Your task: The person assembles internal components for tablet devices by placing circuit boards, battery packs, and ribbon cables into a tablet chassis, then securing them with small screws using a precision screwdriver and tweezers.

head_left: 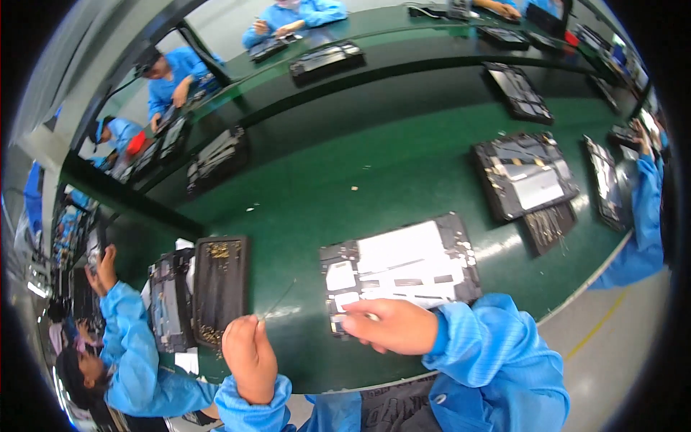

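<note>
My left hand [250, 354] is closed in a pinch on a thin wire-like piece [281, 299] that sticks up to the right over the table. On the table in front of me lies a flat electronic device [403, 248] with its inside exposed, a black frame around silver and white panels. My right hand [392, 325] is over its near edge, fingers closed around something small and pale, mostly hidden. Left of the device sits a dark tray [241, 288] with small gold-coloured parts [218, 250] at its ends.
A similar device [162, 299] stands beside the tray. At the right, stacked devices [529, 180] rest partly over a dark tray of thin pieces [551, 227]. The green table [302, 187] has a raised shelf behind. Co-workers in blue sit left, right and across; one sleeve [129, 324] is close.
</note>
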Available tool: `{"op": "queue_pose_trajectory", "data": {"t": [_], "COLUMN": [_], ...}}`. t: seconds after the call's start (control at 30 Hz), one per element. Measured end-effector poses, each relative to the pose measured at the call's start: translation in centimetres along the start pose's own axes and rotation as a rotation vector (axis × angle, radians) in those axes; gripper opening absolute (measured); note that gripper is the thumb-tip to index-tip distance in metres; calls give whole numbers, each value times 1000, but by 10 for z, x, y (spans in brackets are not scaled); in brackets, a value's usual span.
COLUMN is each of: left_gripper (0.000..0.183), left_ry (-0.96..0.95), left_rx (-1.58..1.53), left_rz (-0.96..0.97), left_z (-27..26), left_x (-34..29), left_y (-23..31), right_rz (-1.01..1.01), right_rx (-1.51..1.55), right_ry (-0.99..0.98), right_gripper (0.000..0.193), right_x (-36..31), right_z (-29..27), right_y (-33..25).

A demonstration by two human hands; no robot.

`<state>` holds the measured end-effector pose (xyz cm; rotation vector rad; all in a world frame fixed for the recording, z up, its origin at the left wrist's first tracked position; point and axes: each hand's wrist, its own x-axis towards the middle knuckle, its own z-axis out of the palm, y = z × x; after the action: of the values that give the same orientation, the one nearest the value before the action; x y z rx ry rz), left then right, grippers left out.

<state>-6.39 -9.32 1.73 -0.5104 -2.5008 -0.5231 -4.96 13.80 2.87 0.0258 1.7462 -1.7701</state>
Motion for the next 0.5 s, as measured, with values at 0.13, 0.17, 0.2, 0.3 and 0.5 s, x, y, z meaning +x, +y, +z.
{"op": "queue_pose_trajectory", "data": {"t": [0.13, 0.17, 0.2, 0.3, 0.5], "left_gripper": [23, 24, 24, 29, 19], "left_ry": [-71, -93, -115, -198, -433], "left_rx": [-70, -106, -141, -141, -335], "left_rz": [169, 206, 240, 219, 204], "left_z": [-6, -6, -4, 8, 44], "left_x": [-4, -6, -9, -19, -43], "left_y": [30, 32, 34, 43, 87], "right_rz": [-348, -211, -200, -188, 296], "right_rx": [8, -37, -34, -50, 398], "right_ry": [147, 55, 60, 121, -3], "right_gripper": [36, 28, 28, 29, 34], "right_x": [6, -1, -4, -16, -36], "right_z": [1, -5, -6, -7, -2], "right_y": [4, -6, -2, 18, 59]}}
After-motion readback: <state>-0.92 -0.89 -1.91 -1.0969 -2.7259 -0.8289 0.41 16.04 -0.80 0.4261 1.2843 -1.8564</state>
